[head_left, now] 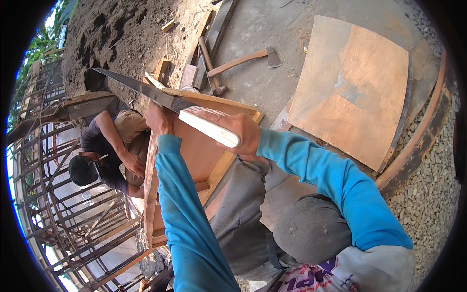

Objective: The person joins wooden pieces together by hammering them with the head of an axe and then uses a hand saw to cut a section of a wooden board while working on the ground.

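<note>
My right hand (246,132) is wrapped round the white handle of a handsaw (206,127). Its long dark blade points to the upper left and crosses the corner of a shallow wooden frame with a plywood panel (197,141). At that corner, just beside the blade, my left hand (160,118) grips the frame's edge; the blade partly hides its fingers. A thin strip of wood (154,80) sticks out past the corner near the blade. Whether the teeth touch the wood, I cannot tell.
Another person (109,155) crouches left of the frame, arms close to its side. An axe (248,61) and a hammer (209,68) lie beyond it. A plywood sheet (350,92) lies at right, near gravel (423,219). Loose soil (116,34) is heaped at the far left.
</note>
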A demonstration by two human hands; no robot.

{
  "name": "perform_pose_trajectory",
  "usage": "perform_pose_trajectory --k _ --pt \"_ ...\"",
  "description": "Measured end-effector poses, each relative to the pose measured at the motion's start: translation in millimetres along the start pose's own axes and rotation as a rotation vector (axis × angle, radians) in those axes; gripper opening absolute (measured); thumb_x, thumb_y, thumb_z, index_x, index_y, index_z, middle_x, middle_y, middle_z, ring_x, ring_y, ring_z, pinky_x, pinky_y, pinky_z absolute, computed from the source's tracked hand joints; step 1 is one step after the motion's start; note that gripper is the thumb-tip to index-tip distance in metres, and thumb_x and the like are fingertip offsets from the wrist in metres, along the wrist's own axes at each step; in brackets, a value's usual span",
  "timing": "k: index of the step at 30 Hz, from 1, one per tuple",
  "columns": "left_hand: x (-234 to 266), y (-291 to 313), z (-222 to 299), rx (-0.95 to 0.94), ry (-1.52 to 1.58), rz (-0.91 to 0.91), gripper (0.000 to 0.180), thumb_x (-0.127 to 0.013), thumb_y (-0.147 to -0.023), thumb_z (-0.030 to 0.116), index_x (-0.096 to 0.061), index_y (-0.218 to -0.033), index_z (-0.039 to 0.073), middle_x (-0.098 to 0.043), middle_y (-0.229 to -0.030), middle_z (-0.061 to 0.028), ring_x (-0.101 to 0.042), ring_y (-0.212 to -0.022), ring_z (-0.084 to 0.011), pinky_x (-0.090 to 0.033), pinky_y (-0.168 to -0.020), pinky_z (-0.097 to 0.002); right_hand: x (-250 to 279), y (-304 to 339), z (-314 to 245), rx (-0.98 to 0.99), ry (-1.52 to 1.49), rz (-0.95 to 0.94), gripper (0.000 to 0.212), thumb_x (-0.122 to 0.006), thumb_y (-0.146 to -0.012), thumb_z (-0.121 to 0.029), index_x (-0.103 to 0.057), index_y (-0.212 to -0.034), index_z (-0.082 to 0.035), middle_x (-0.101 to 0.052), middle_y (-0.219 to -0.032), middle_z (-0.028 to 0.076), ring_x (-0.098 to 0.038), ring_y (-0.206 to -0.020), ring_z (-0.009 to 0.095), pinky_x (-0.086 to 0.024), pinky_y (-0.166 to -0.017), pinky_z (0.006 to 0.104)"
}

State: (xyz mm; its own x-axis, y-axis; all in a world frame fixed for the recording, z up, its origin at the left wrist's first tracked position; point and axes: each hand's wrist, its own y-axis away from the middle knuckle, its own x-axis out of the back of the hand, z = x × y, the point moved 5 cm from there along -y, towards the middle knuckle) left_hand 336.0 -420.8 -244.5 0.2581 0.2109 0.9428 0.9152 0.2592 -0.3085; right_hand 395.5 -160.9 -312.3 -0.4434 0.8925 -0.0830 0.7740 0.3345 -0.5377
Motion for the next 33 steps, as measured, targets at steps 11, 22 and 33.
perform_pose_trajectory --k 11,22,33 --pt "4 9 9 0.011 0.047 0.105 0.027 -0.068 -0.084 0.032 -0.068 -0.104 0.012 -0.072 -0.096 -0.0145 -0.068 -0.089 -0.039 -0.054 -0.069 -0.0503 3 -16 3 -0.021 -0.098 -0.027 0.074 -0.07 -0.076 -0.007 -0.045 -0.146 -0.01 -0.066 -0.117 0.02 -0.068 -0.094 0.039 -0.058 -0.079 0.0407" --pt "1 -4 5 0.051 -0.227 0.042 0.037 -0.049 -0.097 0.038 -0.062 -0.105 0.005 -0.071 -0.097 -0.0191 -0.067 -0.088 -0.0421 -0.053 -0.072 -0.0515 64 139 -20 0.088 0.093 -0.036 0.069 -0.072 -0.078 -0.012 -0.047 -0.14 0.001 -0.067 -0.118 0.024 -0.071 -0.099 0.035 -0.059 -0.085 0.0419" --pt "13 4 8 -0.027 -0.111 -0.016 0.034 -0.065 -0.086 0.037 -0.065 -0.104 0.008 -0.071 -0.096 -0.0167 -0.067 -0.088 -0.0408 -0.054 -0.072 -0.0515 29 64 -9 -0.029 -0.027 -0.087 0.074 -0.07 -0.078 -0.007 -0.042 -0.146 -0.003 -0.059 -0.134 0.019 -0.063 -0.114 0.035 -0.053 -0.098 0.0408"
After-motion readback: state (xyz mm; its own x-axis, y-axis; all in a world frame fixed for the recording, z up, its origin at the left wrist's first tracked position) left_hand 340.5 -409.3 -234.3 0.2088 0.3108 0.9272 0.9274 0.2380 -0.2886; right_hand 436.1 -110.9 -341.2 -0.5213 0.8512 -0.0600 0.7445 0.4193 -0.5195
